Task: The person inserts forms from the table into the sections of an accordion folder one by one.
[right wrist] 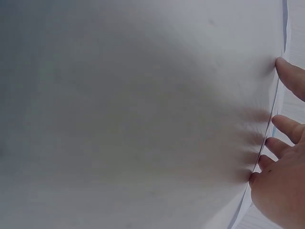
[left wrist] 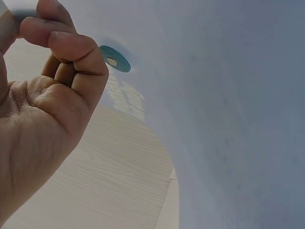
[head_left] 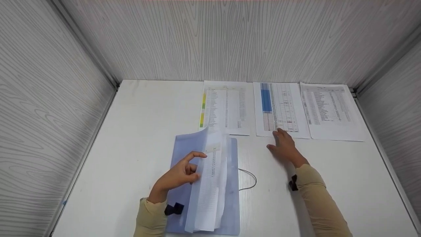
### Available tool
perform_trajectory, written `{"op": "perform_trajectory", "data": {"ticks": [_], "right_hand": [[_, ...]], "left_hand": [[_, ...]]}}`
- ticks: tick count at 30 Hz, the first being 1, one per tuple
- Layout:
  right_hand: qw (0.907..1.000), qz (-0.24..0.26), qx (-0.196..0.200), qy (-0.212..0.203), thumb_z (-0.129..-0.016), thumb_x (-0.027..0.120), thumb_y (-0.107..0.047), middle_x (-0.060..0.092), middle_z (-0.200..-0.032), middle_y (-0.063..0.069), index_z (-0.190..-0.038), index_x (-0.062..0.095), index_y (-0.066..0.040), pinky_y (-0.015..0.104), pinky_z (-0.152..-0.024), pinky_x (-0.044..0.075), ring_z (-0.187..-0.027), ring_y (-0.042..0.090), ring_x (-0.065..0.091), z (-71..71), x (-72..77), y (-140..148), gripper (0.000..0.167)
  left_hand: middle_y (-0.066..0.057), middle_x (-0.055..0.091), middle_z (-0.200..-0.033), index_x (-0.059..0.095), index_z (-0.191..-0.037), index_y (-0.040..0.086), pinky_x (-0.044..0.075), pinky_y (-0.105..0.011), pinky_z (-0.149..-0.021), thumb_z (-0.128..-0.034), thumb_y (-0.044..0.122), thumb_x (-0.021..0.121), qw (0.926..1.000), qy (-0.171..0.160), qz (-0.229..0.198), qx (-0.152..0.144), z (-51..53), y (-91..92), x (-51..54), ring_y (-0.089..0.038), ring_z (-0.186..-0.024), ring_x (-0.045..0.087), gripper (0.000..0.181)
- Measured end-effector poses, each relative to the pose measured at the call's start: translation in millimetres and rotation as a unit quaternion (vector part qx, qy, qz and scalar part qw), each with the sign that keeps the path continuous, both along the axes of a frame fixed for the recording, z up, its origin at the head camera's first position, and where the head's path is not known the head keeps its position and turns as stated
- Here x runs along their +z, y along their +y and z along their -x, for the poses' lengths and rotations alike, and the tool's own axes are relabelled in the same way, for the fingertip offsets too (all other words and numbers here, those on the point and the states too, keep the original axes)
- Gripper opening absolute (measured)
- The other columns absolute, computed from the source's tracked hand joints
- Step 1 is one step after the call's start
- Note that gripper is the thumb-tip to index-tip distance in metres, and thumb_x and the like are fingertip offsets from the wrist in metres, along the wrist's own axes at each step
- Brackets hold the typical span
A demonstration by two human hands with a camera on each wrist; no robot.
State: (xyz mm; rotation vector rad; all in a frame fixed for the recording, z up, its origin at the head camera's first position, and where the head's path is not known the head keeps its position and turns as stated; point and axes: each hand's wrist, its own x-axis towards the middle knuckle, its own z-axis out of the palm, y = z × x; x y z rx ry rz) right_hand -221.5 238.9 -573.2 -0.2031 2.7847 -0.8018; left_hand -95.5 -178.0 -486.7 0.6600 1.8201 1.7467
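A translucent blue document folder (head_left: 234, 184) lies part open on the table, with its cover raised and white papers (head_left: 207, 197) leaning inside. My left hand (head_left: 177, 174) holds the raised cover between thumb and curled fingers; a teal snap button (left wrist: 115, 59) shows beside those fingers in the left wrist view. Over by the row of sheets, my right hand (head_left: 285, 148) has its fingers spread, the tips at the lower edge of a printed sheet with a blue column (head_left: 286, 108). In the right wrist view, the fingertips (right wrist: 288, 76) meet the edge of a pale surface.
Two more printed sheets flank the middle one: a sheet with yellow and green marks (head_left: 227, 108) and a grey-toned table sheet (head_left: 332, 112). A thin dark cord loop (head_left: 256, 179) sticks out right of the folder. Wood-patterned panels (head_left: 210, 39) enclose the white table (head_left: 138, 131).
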Motion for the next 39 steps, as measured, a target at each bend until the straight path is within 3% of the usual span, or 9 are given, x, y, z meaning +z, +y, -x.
{"op": "perform_trajectory", "data": {"ticks": [4,12,19,22,26,39], "right_hand": [[0.9998,-0.009,0.015,0.008,-0.091,0.062,-0.026,0.018,-0.153,0.032,-0.144,0.031,0.009,0.062,-0.113,0.015,-0.141,0.050,0.015,-0.8,3.4,1,0.071],[0.9998,-0.018,0.009,0.004,-0.090,0.063,-0.028,0.019,-0.153,0.031,-0.144,0.032,0.008,0.061,-0.113,0.016,-0.141,0.050,0.016,-3.3,4.9,0,0.071],[0.9996,-0.026,0.008,0.005,-0.090,0.064,-0.026,0.023,-0.152,0.030,-0.142,0.037,0.005,0.064,-0.110,0.019,-0.139,0.051,0.020,-11.3,2.3,2,0.066],[0.9996,-0.029,0.007,-0.005,-0.089,0.064,-0.026,0.022,-0.152,0.029,-0.141,0.038,0.004,0.065,-0.109,0.019,-0.138,0.051,0.020,-16.2,4.0,3,0.065],[0.9994,-0.031,0.007,-0.016,-0.089,0.065,-0.025,0.022,-0.152,0.028,-0.141,0.039,0.003,0.066,-0.109,0.018,-0.139,0.051,0.019,-24.5,7.1,3,0.064],[0.9974,-0.062,0.036,0.006,-0.088,0.068,-0.022,0.028,-0.149,0.028,-0.140,0.041,0.002,0.071,-0.103,0.023,-0.134,0.053,0.025,-66.5,8.0,2,0.064]], "left_hand": [[0.004,0.046,-0.067,0.025,-0.137,-0.005,0.034,-0.020,-0.054,-0.0883,0.002,0.056,1.0000,-0.004,0.001,0.002,0.4,0.3,1.3,-0.003,-0.054,0.037,0.058],[-0.001,0.060,-0.077,0.025,-0.137,-0.006,0.037,-0.024,-0.056,-0.0878,0.000,0.057,1.0000,-0.006,-0.003,0.004,-0.4,1.5,0.0,-0.005,-0.059,0.047,0.059],[-0.030,0.059,-0.087,0.025,-0.138,-0.005,0.041,-0.021,-0.058,-0.0886,0.003,0.058,0.9998,-0.016,-0.004,0.004,-1.5,0.8,1.3,-0.005,-0.066,0.054,0.061],[-0.025,0.060,-0.083,0.025,-0.138,-0.006,0.041,-0.020,-0.058,-0.0887,0.003,0.058,0.9999,-0.009,0.000,0.005,-1.7,-0.6,3.8,-0.005,-0.064,0.053,0.060],[-0.007,0.060,-0.079,0.024,-0.137,-0.006,0.040,-0.020,-0.058,-0.0892,0.004,0.058,1.0000,-0.002,0.001,0.006,-1.6,-1.2,6.0,-0.004,-0.062,0.050,0.059],[-0.002,0.061,-0.080,0.024,-0.137,-0.006,0.038,-0.019,-0.055,-0.0896,0.003,0.057,0.9999,-0.009,-0.006,-0.002,-1.0,-2.4,2.4,-0.006,-0.058,0.046,0.058]]}}
